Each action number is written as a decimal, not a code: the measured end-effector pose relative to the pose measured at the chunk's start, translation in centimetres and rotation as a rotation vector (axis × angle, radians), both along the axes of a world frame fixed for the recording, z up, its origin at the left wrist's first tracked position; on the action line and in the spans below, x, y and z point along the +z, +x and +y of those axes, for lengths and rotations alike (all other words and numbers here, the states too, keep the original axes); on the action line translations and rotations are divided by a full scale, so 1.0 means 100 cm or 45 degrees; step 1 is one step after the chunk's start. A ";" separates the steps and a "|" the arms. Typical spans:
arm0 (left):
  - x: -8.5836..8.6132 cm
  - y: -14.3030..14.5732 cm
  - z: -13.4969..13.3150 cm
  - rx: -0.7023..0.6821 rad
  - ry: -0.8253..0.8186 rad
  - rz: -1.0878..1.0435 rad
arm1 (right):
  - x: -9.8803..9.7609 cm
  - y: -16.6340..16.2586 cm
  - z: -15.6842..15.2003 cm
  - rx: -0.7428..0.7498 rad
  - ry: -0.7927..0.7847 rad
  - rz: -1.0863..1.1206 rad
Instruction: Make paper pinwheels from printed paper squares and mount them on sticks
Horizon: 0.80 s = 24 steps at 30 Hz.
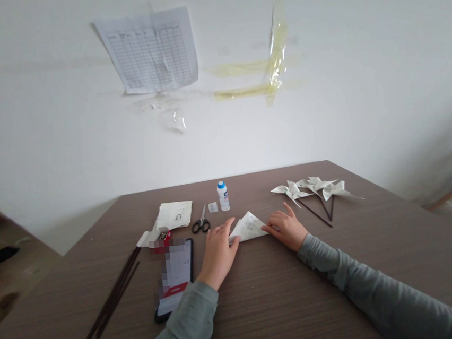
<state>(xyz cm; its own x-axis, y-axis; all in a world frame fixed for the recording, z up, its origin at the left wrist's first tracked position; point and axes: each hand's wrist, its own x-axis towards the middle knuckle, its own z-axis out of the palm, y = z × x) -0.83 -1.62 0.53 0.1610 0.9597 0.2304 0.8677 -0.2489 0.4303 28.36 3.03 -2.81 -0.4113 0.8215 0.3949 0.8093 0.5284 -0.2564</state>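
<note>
Setting: brown wood-grain table (341, 286) against a plain white wall, seen from above and behind two grey-sleeved arms.
Folded paper (251, 225): thin white sheet with faint print, folded into a triangle, lying near the middle of the table between both hands, point toward the wall.
Left hand (218, 251): palm down, fingers released and spread, tips resting on the left edge of the folded paper; pressing, not gripping.
Right hand (286, 228): palm down, fingers loosely extended, tips touching the right corner of the folded paper; nothing clenched.
Likely handling: very light and floppy, quick to crease or tear, prone to sliding on the smooth table; stiffer along the fold, where the layers are doubled.
Where to take hold: probably best pinched at a corner or along the folded edge, with the other hand pinning the sheet flat.
Behind the paper: small white glue bottle (222, 196) with a blue cap, upright; black-handled scissors (201, 224) just left of it; a tiny white scrap (212, 207) between them.
Far left: stack of white sheets (175, 214), phone (174, 275) with lit screen, bundle of thin dark sticks (111, 303).
Far right: white paper pinwheels (315, 187) on dark sticks, well apart from the hands.
Wall: taped printed table sheet (150, 51); strips of yellowed tape (274, 53).
</note>
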 end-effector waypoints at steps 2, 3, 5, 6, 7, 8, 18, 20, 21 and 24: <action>-0.001 -0.001 0.000 -0.019 0.016 -0.011 | 0.003 -0.004 -0.003 -0.044 -0.029 -0.015; -0.002 -0.001 0.000 -0.033 0.023 -0.012 | 0.005 -0.006 -0.005 -0.068 -0.044 -0.022; -0.005 -0.002 -0.001 -0.061 0.031 0.000 | 0.007 -0.010 -0.007 -0.107 -0.067 -0.032; -0.006 -0.002 -0.001 -0.068 0.034 0.013 | 0.006 -0.012 -0.007 -0.119 -0.076 -0.030; -0.007 -0.001 -0.001 -0.071 0.035 0.032 | 0.005 -0.013 -0.007 -0.124 -0.085 -0.023; -0.007 -0.001 -0.001 -0.070 0.034 0.054 | 0.003 -0.013 -0.006 -0.127 -0.090 -0.008; -0.001 0.005 -0.005 -0.044 0.008 0.159 | -0.015 -0.003 0.000 0.006 0.157 0.021; -0.002 0.004 -0.004 -0.049 0.014 0.182 | -0.012 -0.001 -0.004 0.049 0.180 -0.003; -0.002 0.004 -0.004 -0.053 0.017 0.190 | -0.011 0.000 -0.005 0.064 0.186 -0.010; -0.002 0.005 -0.006 -0.060 0.024 0.201 | -0.008 0.000 -0.007 0.080 0.188 -0.024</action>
<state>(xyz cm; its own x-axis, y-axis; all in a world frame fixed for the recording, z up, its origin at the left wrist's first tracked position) -0.33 -2.21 0.38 0.2413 0.9461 0.2162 0.9115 -0.2974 0.2842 28.37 2.28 -3.61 -0.4686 0.7274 0.5014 0.7773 0.6092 -0.1573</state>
